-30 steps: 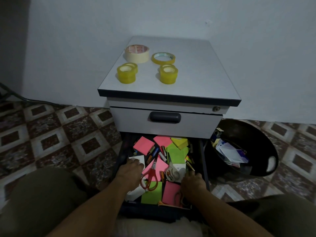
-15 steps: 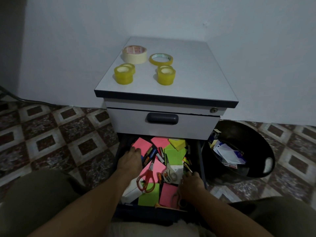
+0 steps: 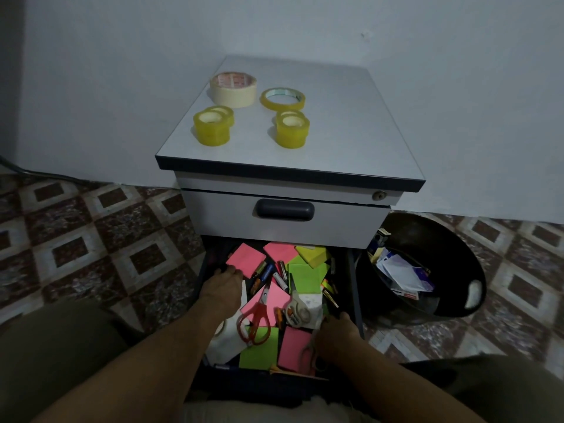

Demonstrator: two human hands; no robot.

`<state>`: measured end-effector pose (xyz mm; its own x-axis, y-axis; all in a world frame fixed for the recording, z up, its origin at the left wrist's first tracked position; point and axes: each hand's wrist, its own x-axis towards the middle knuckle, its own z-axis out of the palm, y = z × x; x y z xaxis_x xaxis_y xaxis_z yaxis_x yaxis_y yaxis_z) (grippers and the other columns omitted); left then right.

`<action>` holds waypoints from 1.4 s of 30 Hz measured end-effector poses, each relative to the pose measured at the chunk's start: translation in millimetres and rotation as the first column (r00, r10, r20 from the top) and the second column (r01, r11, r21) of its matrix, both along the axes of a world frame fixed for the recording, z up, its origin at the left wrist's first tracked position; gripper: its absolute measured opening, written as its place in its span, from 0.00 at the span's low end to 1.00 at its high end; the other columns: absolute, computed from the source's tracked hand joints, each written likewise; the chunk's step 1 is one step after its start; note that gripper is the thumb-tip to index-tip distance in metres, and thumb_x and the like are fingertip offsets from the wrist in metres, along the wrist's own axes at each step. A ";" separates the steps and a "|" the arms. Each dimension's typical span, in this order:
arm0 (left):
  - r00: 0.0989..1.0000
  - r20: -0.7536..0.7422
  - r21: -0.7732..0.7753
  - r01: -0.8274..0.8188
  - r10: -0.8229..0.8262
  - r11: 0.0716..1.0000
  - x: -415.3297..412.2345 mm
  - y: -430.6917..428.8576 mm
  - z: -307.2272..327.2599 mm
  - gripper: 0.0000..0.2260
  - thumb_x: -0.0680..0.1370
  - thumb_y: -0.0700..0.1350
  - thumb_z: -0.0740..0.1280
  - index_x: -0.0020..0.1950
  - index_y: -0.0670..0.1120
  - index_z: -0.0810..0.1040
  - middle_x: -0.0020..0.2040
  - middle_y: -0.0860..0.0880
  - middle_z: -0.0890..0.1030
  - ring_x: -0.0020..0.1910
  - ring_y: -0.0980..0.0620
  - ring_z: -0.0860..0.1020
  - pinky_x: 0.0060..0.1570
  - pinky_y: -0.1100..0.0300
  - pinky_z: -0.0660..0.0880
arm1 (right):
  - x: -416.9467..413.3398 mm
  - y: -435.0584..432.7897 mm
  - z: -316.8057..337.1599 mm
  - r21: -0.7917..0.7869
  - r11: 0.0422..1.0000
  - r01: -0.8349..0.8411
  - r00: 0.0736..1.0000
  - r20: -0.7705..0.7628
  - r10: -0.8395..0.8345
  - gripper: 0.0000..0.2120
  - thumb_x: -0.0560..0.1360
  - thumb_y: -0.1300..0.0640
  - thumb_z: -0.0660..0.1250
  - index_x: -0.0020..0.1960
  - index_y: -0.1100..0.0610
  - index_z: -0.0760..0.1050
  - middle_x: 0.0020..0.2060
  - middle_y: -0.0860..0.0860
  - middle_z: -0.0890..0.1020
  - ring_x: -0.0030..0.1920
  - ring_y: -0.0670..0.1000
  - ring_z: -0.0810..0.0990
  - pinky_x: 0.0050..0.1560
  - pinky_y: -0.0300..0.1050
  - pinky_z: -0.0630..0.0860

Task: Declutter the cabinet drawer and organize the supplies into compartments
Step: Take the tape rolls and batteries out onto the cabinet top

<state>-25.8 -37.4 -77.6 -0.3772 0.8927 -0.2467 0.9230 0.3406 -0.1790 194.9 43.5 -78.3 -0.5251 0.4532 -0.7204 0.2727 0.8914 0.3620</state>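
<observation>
My left hand (image 3: 221,290) lies in the open drawer (image 3: 244,383), fingertips touching a pink sticky-note pad (image 3: 245,259) near its back left corner; if it grips, I cannot tell. My right hand (image 3: 335,331) is at the right wall, fingers hidden. Red scissors (image 3: 255,319) lie between them.

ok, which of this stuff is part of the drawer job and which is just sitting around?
Job: open drawer, its sticky-note pads, red scissors, batteries; left hand, right hand in it; tape rolls on top; probably the bin of scraps.
Lying about: closed upper drawer, floor cable.
</observation>
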 end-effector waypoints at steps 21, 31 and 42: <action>0.959 -0.258 -0.203 0.062 -0.115 0.977 -1.8 8.2 -0.9 0.18 0.83 0.38 0.56 0.73 0.35 0.63 0.72 0.36 0.67 0.72 0.38 0.66 0.71 0.49 0.63 | 3.1 -0.2 13.8 -0.122 0.989 0.079 0.996 -0.032 -0.083 0.17 0.83 0.55 0.56 0.65 0.65 0.73 0.65 0.62 0.76 0.66 0.62 0.74 0.68 0.60 0.60; 0.952 -0.290 -0.191 0.039 -0.095 0.981 -10.2 17.1 -7.9 0.16 0.83 0.37 0.54 0.70 0.35 0.68 0.68 0.36 0.71 0.66 0.41 0.72 0.63 0.52 0.70 | -0.2 0.6 5.9 -0.125 0.991 0.056 0.998 0.004 -0.056 0.22 0.83 0.50 0.57 0.71 0.61 0.69 0.70 0.59 0.72 0.72 0.59 0.68 0.71 0.59 0.55; 0.976 -0.216 -0.097 0.014 -0.035 0.995 -17.7 18.4 -9.2 0.15 0.82 0.42 0.59 0.69 0.40 0.69 0.66 0.41 0.74 0.61 0.45 0.77 0.54 0.54 0.76 | -4.2 -1.3 9.7 -0.111 0.991 0.068 0.996 0.073 -0.060 0.22 0.84 0.51 0.55 0.74 0.60 0.65 0.73 0.59 0.69 0.73 0.60 0.65 0.72 0.57 0.55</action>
<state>-43.6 -19.0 -86.7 -0.4098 0.8786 -0.2451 0.8662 0.2906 -0.4065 190.7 42.2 -68.6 -0.4448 0.3973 -0.8026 0.3084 0.9094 0.2793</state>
